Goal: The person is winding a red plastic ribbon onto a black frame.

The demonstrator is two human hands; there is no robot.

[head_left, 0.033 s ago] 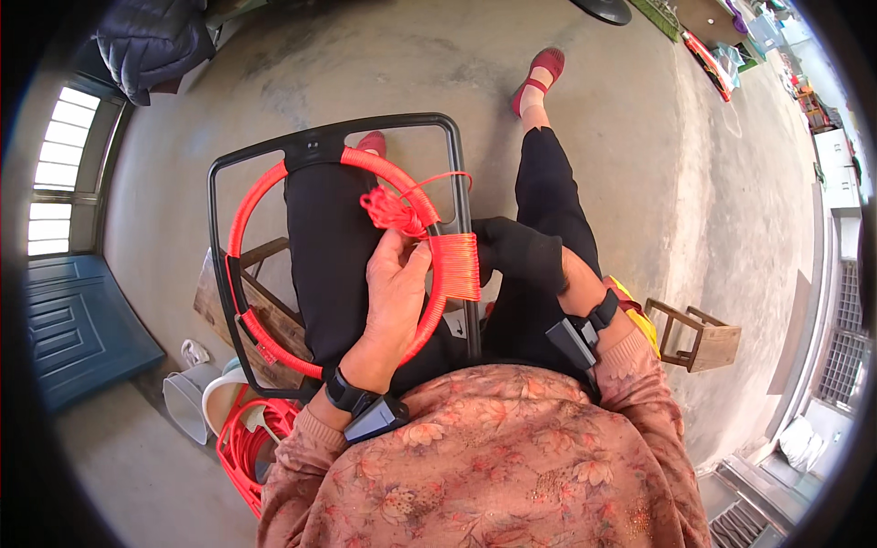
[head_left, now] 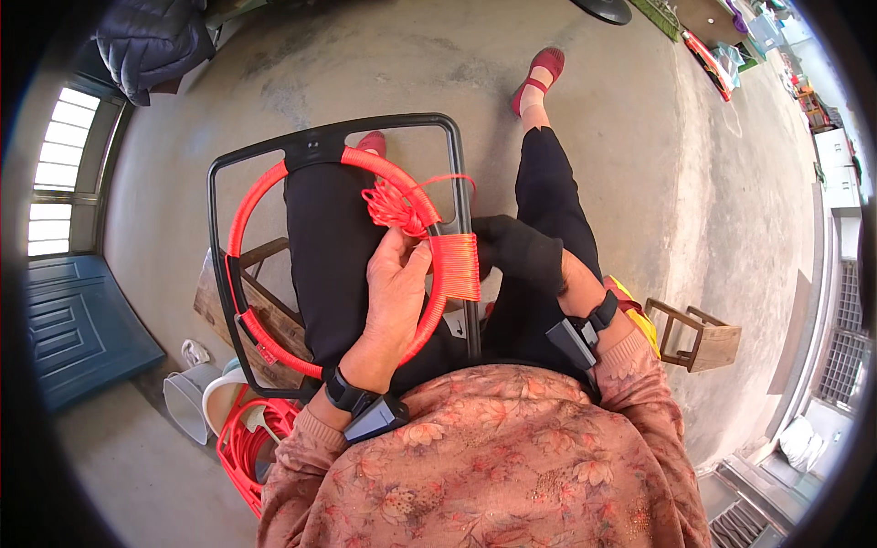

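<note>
Over my lap stands a black rectangular frame (head_left: 463,315) holding a ring (head_left: 258,205) wrapped in red cord. On its right side, a band of tight red cord turns (head_left: 455,267) binds the ring to the frame's side bar. My bare left hand (head_left: 395,283) is closed at the inner edge of this band, thumb and fingers pinching the red cord. Just above the fingertips hangs a loose bundle of red cord (head_left: 393,206), with one strand looping out past the bar. My right hand (head_left: 523,254), in a black glove, is curled beside the bar; its fingertips are hidden.
Beside my left leg is a wooden bench (head_left: 212,297). A white bucket (head_left: 219,402), a grey bin (head_left: 185,402) and a coil of red cord (head_left: 239,447) stand at the lower left. Right of me is a small wooden stool (head_left: 717,347). A blue door panel (head_left: 82,320) is farther left.
The loose bundle of red cord has shifted very slightly to the right. Both hands and the frame look unmoved.
</note>
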